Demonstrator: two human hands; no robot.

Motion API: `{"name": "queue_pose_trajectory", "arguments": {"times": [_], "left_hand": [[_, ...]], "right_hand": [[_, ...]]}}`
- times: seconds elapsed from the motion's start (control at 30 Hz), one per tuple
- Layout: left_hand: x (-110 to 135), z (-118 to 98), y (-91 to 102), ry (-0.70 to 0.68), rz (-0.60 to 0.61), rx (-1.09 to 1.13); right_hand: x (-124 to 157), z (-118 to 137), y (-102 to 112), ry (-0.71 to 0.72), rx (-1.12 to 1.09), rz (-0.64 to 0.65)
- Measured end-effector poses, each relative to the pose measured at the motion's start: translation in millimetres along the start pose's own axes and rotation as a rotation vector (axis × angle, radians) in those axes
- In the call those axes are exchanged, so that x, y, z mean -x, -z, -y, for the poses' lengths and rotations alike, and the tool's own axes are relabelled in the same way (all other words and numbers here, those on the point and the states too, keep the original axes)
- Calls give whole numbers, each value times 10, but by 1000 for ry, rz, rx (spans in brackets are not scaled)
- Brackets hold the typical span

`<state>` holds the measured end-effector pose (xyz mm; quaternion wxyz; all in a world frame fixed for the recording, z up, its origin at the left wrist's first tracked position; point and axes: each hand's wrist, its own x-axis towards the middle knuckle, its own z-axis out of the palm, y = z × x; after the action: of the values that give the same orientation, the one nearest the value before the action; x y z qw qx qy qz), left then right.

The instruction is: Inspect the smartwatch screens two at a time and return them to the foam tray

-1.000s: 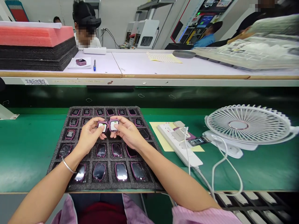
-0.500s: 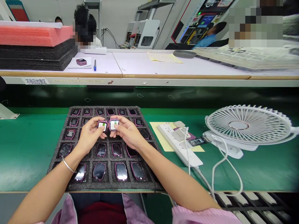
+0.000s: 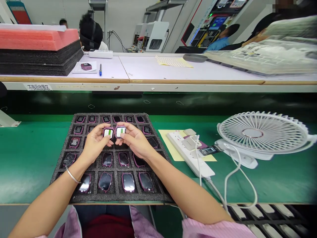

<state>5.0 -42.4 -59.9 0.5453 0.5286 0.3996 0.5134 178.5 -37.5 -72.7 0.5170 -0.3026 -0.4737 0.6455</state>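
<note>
My left hand (image 3: 97, 140) grips a smartwatch with a purple case (image 3: 108, 133), its thumb on the lit screen. Beside it, my right hand (image 3: 132, 138) pinches a second smartwatch (image 3: 120, 131), thumb on the screen too. Both screens show white with green blocks, and the two watch bodies sit side by side, almost touching. Below them lies a dark grey foam tray (image 3: 95, 197) with several strapless watches in its compartments. Some of those, such as the one at the left (image 3: 74, 142), show white text; the nearer ones have dark screens. My hands and forearms hide part of the tray.
Right of the tray, a white power strip (image 3: 192, 155) with chargers lies partly on yellow paper. A white fan (image 3: 262, 134) and loose cable stand further right. A shelf (image 3: 148, 71) behind carries stacked foam (image 3: 37, 56), a pen and another watch. Other people are beyond it.
Both hands keep hold of the two smartwatches in nearly the same place. The green area on the right-hand watch's screen looks different. At the upper right, a co-worker has shifted.
</note>
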Motion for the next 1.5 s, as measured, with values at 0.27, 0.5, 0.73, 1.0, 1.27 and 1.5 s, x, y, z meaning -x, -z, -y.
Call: {"name": "queue_pose_trajectory", "arguments": {"times": [0.27, 0.5, 0.73, 1.0, 1.27, 1.5], "left_hand": [[-2, 2, -9, 1, 11, 11], [-1, -12, -11, 0, 9, 26], [2, 5, 17, -15, -15, -74], [0, -2, 15, -16, -26, -94], [8, -17, 7, -25, -34, -92], [9, -30, -2, -27, -25, -66]], "right_hand": [[-7, -10, 10, 24, 0, 10], [-13, -17, 9, 46, -24, 18], [-1, 21, -6, -31, -62, 11], [-5, 24, -8, -46, -64, 4], [-2, -8, 8, -22, -41, 17], [0, -3, 1, -4, -12, 25]]}}
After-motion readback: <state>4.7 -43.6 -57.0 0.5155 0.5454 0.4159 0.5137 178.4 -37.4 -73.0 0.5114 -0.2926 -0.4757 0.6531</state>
